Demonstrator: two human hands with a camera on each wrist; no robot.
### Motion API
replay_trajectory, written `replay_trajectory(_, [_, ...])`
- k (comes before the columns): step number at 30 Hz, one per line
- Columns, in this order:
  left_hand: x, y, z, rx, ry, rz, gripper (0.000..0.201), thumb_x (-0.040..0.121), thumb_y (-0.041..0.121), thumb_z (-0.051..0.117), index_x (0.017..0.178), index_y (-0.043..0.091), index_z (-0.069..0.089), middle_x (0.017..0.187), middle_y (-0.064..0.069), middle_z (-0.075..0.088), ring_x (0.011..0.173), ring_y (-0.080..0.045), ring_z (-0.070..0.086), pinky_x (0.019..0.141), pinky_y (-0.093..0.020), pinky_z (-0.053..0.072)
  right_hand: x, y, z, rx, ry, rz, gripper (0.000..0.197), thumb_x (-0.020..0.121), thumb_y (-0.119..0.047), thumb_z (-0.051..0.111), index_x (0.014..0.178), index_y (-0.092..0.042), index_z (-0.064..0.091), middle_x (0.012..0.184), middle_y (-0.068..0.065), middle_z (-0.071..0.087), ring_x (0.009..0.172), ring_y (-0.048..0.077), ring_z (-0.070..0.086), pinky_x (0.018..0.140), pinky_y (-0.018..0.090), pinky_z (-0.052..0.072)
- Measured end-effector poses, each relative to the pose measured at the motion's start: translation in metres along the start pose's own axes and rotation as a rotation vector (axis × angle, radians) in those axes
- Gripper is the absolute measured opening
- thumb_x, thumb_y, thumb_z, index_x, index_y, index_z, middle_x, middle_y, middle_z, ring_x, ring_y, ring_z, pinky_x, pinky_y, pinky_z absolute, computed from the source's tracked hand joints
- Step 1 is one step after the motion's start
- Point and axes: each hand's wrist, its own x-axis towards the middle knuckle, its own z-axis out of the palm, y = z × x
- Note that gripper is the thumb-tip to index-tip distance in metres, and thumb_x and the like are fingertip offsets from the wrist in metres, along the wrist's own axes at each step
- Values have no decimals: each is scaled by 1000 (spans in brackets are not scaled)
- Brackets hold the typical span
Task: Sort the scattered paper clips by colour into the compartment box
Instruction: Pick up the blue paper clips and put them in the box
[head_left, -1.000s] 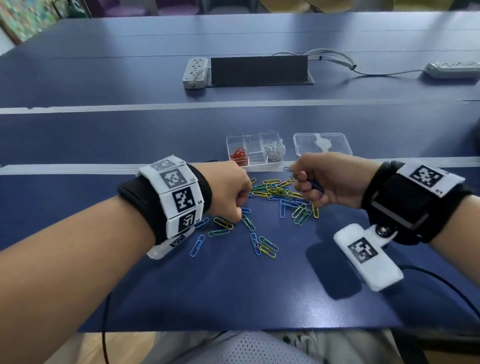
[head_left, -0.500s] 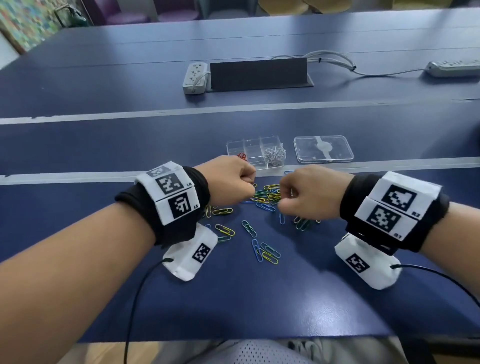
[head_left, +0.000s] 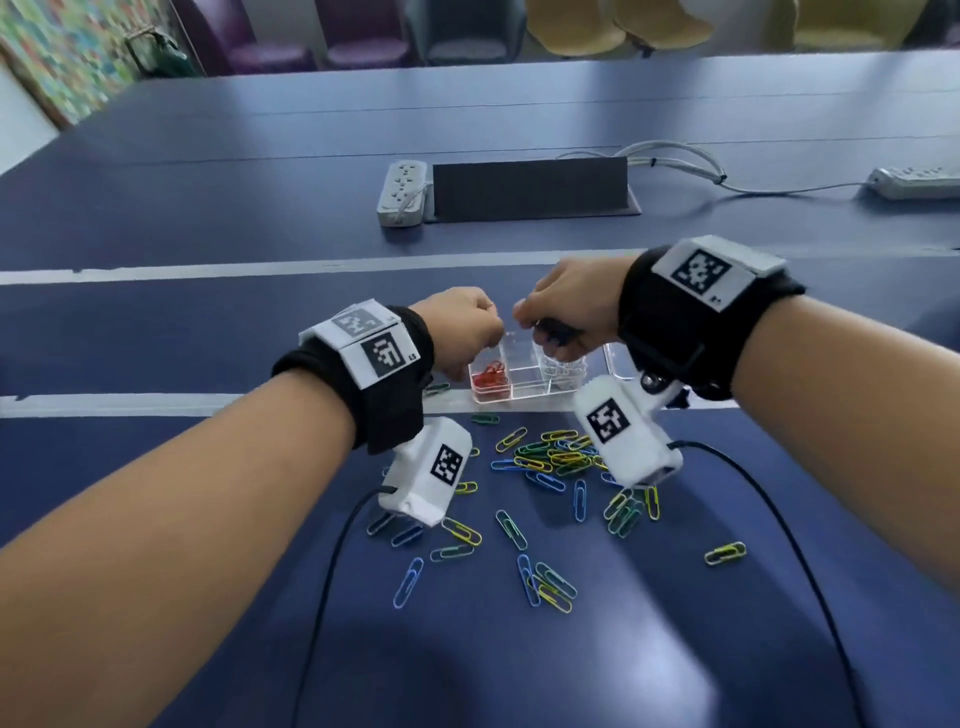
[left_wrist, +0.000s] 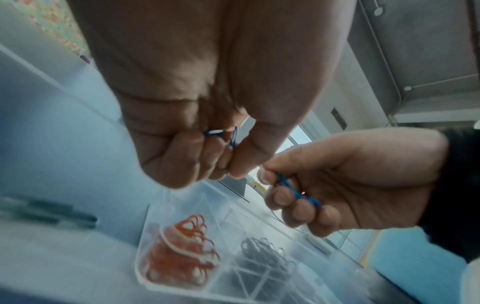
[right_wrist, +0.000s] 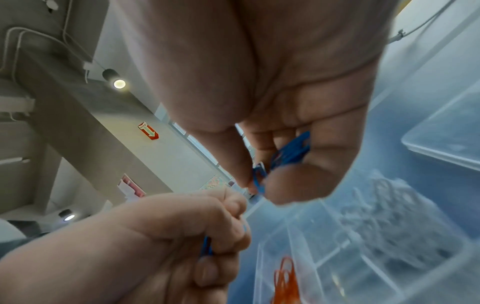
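Your left hand (head_left: 462, 327) and right hand (head_left: 566, 306), each pinching blue clips (right_wrist: 283, 158), have risen from table pile (head_left: 558, 457) to hover above box (head_left: 527, 392); drop-off likely next.

Both fists, left hand (head_left: 462, 325) and right hand (head_left: 563, 306), crowd the air over the compartment box (head_left: 524, 392) at frame centre, nearly touching. Loose clips (head_left: 558, 457) litter the table (head_left: 208, 332) below; the lid (head_left: 613, 358) blocks the right side; far table lies open
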Motion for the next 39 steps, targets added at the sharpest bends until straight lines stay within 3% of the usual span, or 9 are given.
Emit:
replay_trajectory(3, [12,8,-6,122,-36,-41,14,86,2,42,75,3,51,62,-7,36,61,-50,45,53,-27,36,15,-11,-5,-90,59,27,20,90,-9,57,71,-4,57,65,10,58,49,17,54,57,27,54])
replay_trajectory(11, [30,17,-3,123,-17,-89,27,87,17,60,102,-3,69,77,-14,59,63,-26,56,87,-44,56,25,-22,1,-401,133,74,22,88,-16,60,68,-10,66,61,1,68,57,14,60,73,27,54])
replay_trajectory(16, [27,19,-5,218,34,-55,23,88,18,58,96,1,72,75,-11,63,69,-24,59,84,-33,56,24,-24,1,-347,137,32,20,86,-11,60,66,-13,59,44,-6,64,63,17,63,68,28,58])
replay_trajectory(19, [22,20,-6,345,88,-12,24,89,21,56,94,5,74,73,-6,61,72,-22,56,69,-29,47,22,-25,4,-415,123,60,19,91,-17,55,90,-6,71,80,2,75,74,18,65,87,33,56])
replay_trajectory(24, [17,19,-4,385,166,63,21,89,19,55,92,12,74,86,-5,68,80,-21,59,67,-26,43,21,-24,2,-393,156,48,20,91,-11,51,76,-4,63,69,8,64,56,18,57,60,26,50])
replay_trajectory(29, [10,16,-6,301,176,113,27,86,9,50,98,17,72,101,-3,71,95,-21,65,88,-33,54,16,-22,1,-250,168,48,23,91,-7,50,106,-2,66,93,13,72,72,21,65,79,33,58])
replay_trajectory(32, [6,14,-6,273,184,137,28,85,7,49,99,19,70,104,-2,71,96,-20,65,89,-31,53,12,-19,1,-202,132,12,26,92,-5,48,114,-3,64,100,12,71,72,19,62,74,30,58])
replay_trajectory(35, [1,12,-7,267,217,181,28,85,8,48,98,20,71,99,-2,70,93,-17,64,83,-24,49,5,-14,1,-137,156,-35,28,92,-1,44,108,-9,66,97,10,70,78,20,62,85,37,57])
replay_trajectory(39, [-11,4,-14,324,207,261,21,86,15,54,96,19,72,83,4,62,82,-10,57,76,-19,42,-10,2,-5,-177,164,-106,29,89,1,43,95,-12,68,81,10,68,61,19,61,72,32,58])
